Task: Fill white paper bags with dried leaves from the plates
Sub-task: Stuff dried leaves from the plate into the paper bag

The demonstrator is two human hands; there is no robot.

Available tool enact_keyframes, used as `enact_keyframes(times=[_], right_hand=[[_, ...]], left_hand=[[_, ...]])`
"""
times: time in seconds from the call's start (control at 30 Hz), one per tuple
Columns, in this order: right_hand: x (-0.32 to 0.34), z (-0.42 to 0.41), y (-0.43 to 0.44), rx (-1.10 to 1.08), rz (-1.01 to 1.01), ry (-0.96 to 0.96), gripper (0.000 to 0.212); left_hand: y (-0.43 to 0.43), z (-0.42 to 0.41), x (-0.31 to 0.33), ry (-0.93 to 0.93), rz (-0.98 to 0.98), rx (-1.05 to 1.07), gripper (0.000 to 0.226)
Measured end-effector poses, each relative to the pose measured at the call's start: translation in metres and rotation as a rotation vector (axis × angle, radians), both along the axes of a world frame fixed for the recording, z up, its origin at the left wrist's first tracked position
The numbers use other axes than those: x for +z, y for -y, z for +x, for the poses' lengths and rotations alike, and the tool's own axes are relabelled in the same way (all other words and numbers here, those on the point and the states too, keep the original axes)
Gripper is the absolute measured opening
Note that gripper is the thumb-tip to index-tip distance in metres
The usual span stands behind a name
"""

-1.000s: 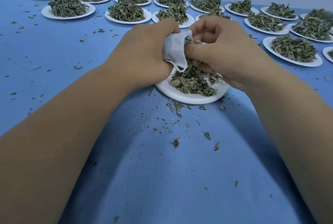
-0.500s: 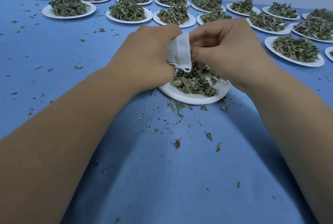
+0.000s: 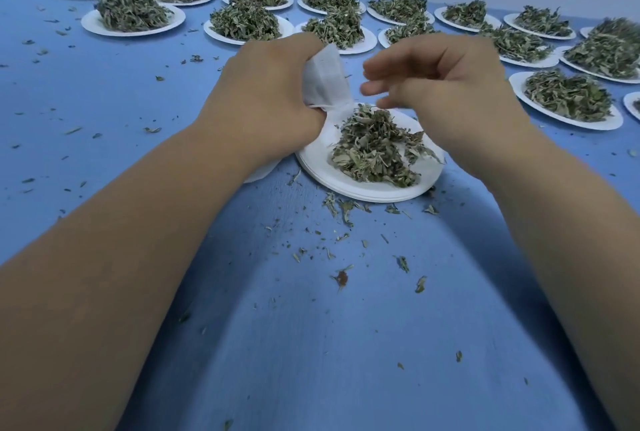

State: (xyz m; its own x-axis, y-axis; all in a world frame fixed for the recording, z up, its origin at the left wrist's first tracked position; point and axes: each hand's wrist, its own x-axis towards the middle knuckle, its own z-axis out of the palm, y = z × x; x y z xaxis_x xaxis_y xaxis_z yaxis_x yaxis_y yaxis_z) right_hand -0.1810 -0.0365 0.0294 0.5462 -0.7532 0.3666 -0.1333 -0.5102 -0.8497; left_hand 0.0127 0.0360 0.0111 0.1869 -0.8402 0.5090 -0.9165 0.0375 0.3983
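Observation:
My left hand [image 3: 266,87] grips a small white paper bag [image 3: 327,79], held upright at the left edge of the nearest white plate [image 3: 367,184]. A loose pile of dried green leaves [image 3: 375,146] lies on that plate. My right hand [image 3: 436,84] hovers just right of the bag and above the pile, blurred, with its fingers curled and slightly apart and nothing visible in them. More white paper shows under my left wrist [image 3: 259,172].
Several white plates heaped with dried leaves stand in rows along the far side of the blue table [image 3: 311,344], such as one at far left [image 3: 133,16] and one at right [image 3: 568,98]. Leaf crumbs [image 3: 343,276] are scattered in front of the near plate.
My right hand has let go of the bag and moved right, away from it. My left hand still holds the bag, now more upright.

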Motion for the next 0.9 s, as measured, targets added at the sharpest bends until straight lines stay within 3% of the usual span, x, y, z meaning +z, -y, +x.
enact_keyframes(times=[0.07, 0.17, 0.27, 0.47, 0.5, 0.57, 0.63, 0.7, 0.8, 0.9], right_hand=[[0.003, -0.005, 0.002, 0.002, -0.079, -0.082, 0.050], [0.004, -0.003, -0.007, 0.237, 0.028, -0.142, 0.058], [0.002, 0.005, -0.014, 0.361, -0.013, -0.233, 0.055], [0.003, 0.000, -0.006, 0.123, -0.097, -0.081, 0.046], [0.003, -0.004, -0.001, 0.088, -0.153, -0.124, 0.039], [0.003, -0.012, 0.006, 0.101, -0.210, -0.404, 0.036], [-0.001, -0.015, 0.007, 0.152, -0.227, -0.699, 0.067], [-0.008, -0.011, 0.008, 0.167, -0.277, -0.819, 0.084], [-0.015, -0.003, 0.006, 0.080, -0.362, -0.765, 0.069], [-0.017, 0.000, 0.000, 0.041, -0.378, -0.655, 0.046]], left_hand=[[-0.001, -0.001, 0.001, -0.021, 0.002, -0.012, 0.022], [-0.001, -0.006, 0.000, -0.010, -0.003, -0.048, 0.028], [-0.002, -0.013, 0.000, -0.029, -0.034, -0.085, 0.019], [-0.006, -0.003, 0.008, 0.023, 0.006, -0.062, 0.023], [-0.007, 0.001, 0.010, 0.028, 0.000, -0.045, 0.027], [-0.009, 0.008, 0.015, 0.061, -0.039, -0.008, 0.034], [-0.010, 0.013, 0.018, 0.115, -0.067, -0.006, 0.036], [-0.010, 0.014, 0.017, 0.144, -0.016, -0.027, 0.038], [-0.008, 0.005, 0.008, 0.062, 0.189, -0.048, 0.046], [-0.007, 0.002, 0.002, -0.030, 0.233, -0.084, 0.049]])
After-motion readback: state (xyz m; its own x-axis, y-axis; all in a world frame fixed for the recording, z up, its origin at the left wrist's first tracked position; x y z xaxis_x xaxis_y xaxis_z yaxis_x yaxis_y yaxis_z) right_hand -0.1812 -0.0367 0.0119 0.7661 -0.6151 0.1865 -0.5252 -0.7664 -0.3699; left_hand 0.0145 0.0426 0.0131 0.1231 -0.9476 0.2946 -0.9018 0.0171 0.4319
